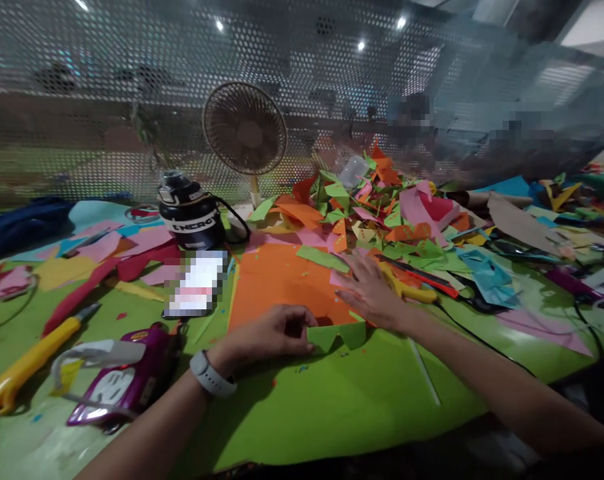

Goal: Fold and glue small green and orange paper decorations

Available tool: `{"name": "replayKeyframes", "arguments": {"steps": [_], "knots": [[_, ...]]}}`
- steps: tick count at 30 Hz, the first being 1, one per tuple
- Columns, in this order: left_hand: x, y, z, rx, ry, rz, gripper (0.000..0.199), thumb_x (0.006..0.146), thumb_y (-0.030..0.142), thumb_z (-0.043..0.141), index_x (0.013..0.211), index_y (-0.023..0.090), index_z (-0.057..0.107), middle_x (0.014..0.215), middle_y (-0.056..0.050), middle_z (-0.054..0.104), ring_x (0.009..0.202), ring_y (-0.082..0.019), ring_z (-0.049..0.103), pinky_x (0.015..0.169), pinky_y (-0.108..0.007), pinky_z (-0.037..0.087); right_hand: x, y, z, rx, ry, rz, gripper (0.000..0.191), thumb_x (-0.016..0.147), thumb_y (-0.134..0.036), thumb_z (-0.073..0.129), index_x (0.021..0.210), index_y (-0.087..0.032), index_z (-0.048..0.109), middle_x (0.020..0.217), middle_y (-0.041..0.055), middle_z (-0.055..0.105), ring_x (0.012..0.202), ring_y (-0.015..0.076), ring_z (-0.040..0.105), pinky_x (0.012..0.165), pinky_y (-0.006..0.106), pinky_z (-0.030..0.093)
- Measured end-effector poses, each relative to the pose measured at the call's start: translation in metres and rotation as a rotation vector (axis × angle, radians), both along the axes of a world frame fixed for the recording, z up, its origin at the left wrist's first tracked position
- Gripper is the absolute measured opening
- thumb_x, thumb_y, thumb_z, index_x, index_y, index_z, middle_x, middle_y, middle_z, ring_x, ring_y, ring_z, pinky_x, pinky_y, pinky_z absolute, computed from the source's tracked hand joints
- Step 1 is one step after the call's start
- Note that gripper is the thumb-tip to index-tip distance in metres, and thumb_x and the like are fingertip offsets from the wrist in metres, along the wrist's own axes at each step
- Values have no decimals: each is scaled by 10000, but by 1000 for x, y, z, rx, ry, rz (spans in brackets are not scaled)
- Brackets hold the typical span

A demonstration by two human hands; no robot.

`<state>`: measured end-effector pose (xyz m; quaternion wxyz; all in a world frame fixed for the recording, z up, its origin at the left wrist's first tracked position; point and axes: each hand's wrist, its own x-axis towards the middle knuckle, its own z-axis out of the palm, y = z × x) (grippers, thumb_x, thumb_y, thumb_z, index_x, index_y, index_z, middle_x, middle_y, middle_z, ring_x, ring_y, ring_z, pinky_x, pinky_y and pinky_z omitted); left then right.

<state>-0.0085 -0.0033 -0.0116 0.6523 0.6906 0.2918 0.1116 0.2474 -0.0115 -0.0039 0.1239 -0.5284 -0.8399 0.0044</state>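
A folded green paper piece (pixel 338 337) with a notch in its lower edge stands at the near edge of the orange paper sheet (pixel 269 283). My left hand (pixel 282 333), with a pale watch on its wrist, has fingers and thumb closed on the left end of that green piece. Over the right side of the orange sheet lies my right hand (pixel 369 287), open, its fingers stretched out near a green paper strip (pixel 316 256). Just right of it is a yellow-handled tool (pixel 407 287), partly hidden, with a red and black cutter (pixel 422 277) beside it.
A phone (pixel 197 283), a dark bottle (pixel 189 217) and a fan (pixel 245 130) stand left of centre. At left lie a yellow glue gun (pixel 32 360) and a purple device (pixel 125 380). Paper scraps (pixel 377 200) are heaped behind; a cable (pixel 482 340) runs at right.
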Motion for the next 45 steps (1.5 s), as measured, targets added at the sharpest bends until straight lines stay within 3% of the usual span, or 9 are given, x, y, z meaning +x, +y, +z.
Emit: {"name": "replayKeyframes", "arguments": {"steps": [6,20,23,28,32,36,38,41,45], "knots": [[-2,-1,6,42,34,-14,311,706,347,733,926,172,600,627,72,470,576,-100,414,535,-230,341,-37,18,-6,-72,-71,87,685,915,-653,276,1394,-206,474,1562,133,232,1449,326,86,1142,555,128],[-3,2,3,9,25,-6,314,693,329,740,924,182,588,616,81,456,553,-95,400,524,-235,331,-41,27,-11,-106,-101,146,713,907,-666,282,1311,-153,568,1454,172,432,1398,345,272,1137,586,94],[-3,3,4,-16,17,0,321,686,355,753,904,174,600,640,65,499,575,-98,433,555,-242,358,-34,32,-6,-202,139,101,693,880,-703,305,1264,-216,612,1477,116,416,1421,321,225,1146,575,91],[-3,4,9,-125,-80,19,327,681,402,768,848,164,620,745,11,590,670,-114,510,664,-269,425,-18,27,12,-497,720,-22,717,933,-652,107,1280,-253,590,1434,78,484,1361,243,381,1075,503,342],[-6,5,14,-133,-75,91,338,695,430,749,852,169,603,771,5,575,667,-116,497,630,-254,416,-17,13,23,-678,1135,-2,679,964,-581,148,1193,-183,649,1361,94,560,1334,224,424,1112,472,304],[-12,7,19,174,185,32,478,628,437,788,1016,205,635,824,-5,612,704,-154,525,605,-247,409,-23,4,28,-703,1225,1,765,942,-622,107,1205,-137,637,1350,126,565,1307,237,459,1094,445,346],[-13,7,18,268,255,-14,422,649,404,767,1008,215,650,804,2,627,698,-159,539,599,-244,407,-24,1,29,-691,1200,-4,823,930,-639,48,1231,-128,619,1337,133,574,1297,239,473,1081,444,362],[-13,7,15,215,216,-81,195,750,348,672,868,194,653,738,9,626,657,-141,540,604,-243,412,-25,-2,28,-662,1163,7,770,946,-610,68,1251,-151,606,1325,114,587,1287,226,487,1076,450,362],[-12,8,13,63,84,-28,157,782,339,649,819,188,627,713,13,603,642,-123,519,624,-252,418,-26,-8,20,-646,1188,33,655,957,-581,177,1188,-186,646,1313,84,603,1282,220,492,1097,462,336]]}}
